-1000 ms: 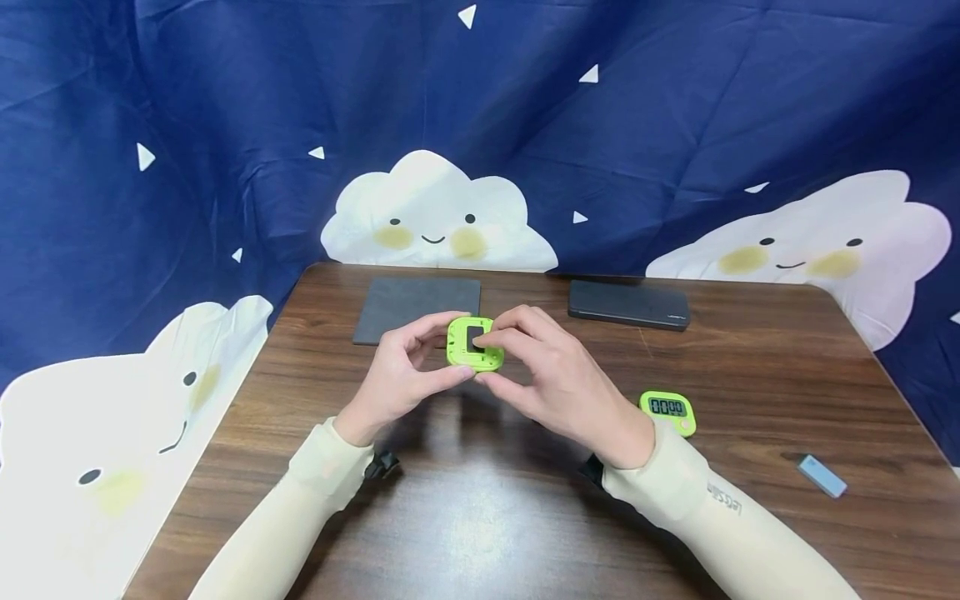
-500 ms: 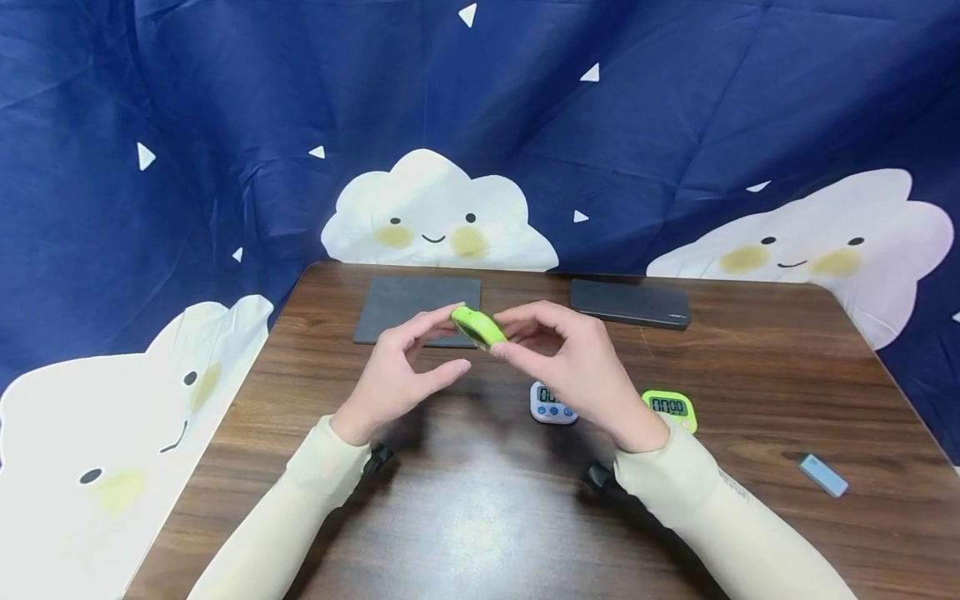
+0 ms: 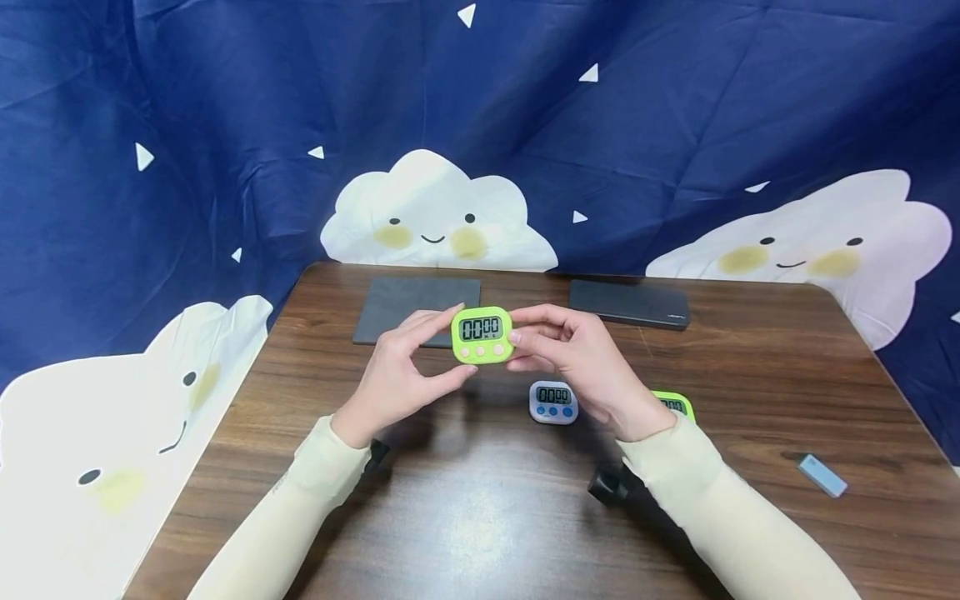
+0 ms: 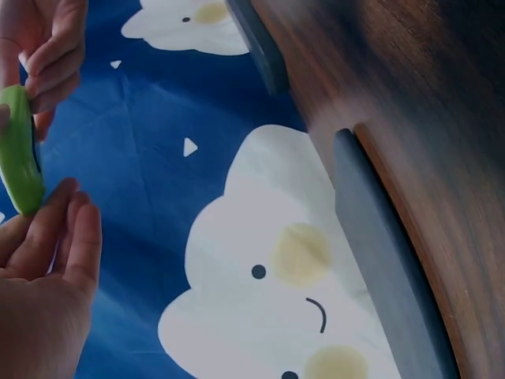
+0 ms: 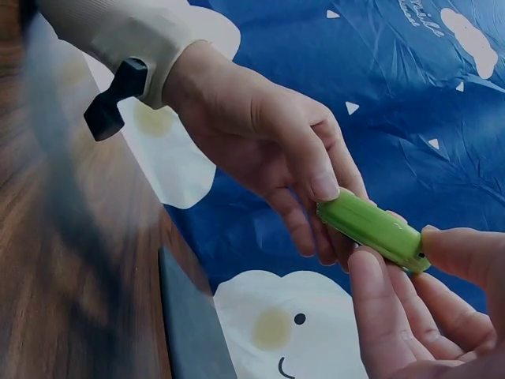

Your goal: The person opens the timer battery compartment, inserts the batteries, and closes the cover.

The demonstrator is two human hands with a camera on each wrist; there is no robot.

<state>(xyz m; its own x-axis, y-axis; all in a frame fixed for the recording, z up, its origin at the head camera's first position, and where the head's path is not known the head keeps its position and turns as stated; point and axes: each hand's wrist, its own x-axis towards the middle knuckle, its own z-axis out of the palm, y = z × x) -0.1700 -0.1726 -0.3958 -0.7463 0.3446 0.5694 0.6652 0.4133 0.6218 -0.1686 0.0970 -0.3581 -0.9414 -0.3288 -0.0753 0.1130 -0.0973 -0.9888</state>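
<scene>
Held mid-frame above the table [image 3: 465, 500]: a timer [image 3: 482, 335], left hand [image 3: 401, 375] at its left, right hand [image 3: 581, 367] at its right. Below-right: second timer [image 3: 553, 402]. Behind: slate mat [image 3: 405, 300] and power bank [image 3: 628, 303].

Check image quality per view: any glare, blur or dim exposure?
Head view: sharp and evenly lit, soft glare on the brown wooden table, lime-green digital timer digits readable. Left wrist view: dim, timer edge-on. Right wrist view: dim too, table smeared at left.
</scene>
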